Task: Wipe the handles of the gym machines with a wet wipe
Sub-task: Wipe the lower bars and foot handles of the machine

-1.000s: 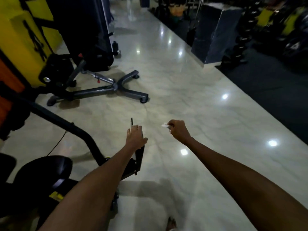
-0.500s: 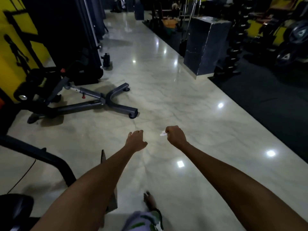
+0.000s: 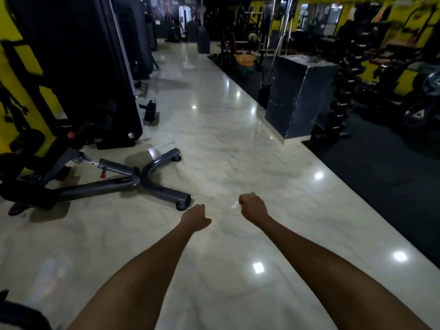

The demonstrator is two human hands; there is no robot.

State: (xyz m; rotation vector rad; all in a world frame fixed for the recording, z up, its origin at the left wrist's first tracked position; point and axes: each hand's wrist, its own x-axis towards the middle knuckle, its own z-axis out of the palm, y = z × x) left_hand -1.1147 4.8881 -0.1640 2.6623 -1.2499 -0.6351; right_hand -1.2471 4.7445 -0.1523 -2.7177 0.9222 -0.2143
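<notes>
Head view: right hand pinches wet wipe; left hand clenched, empty; no legible writing.

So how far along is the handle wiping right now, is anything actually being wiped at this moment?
No. Done: nothing visible shows which handles are already clean. In hand: the right hand pinches a small white wipe out over the bare floor; the left hand is curled and holds nothing. Neither touches a machine. Left: the bench lies ahead to the left, with more machines farther down the aisle.
</notes>
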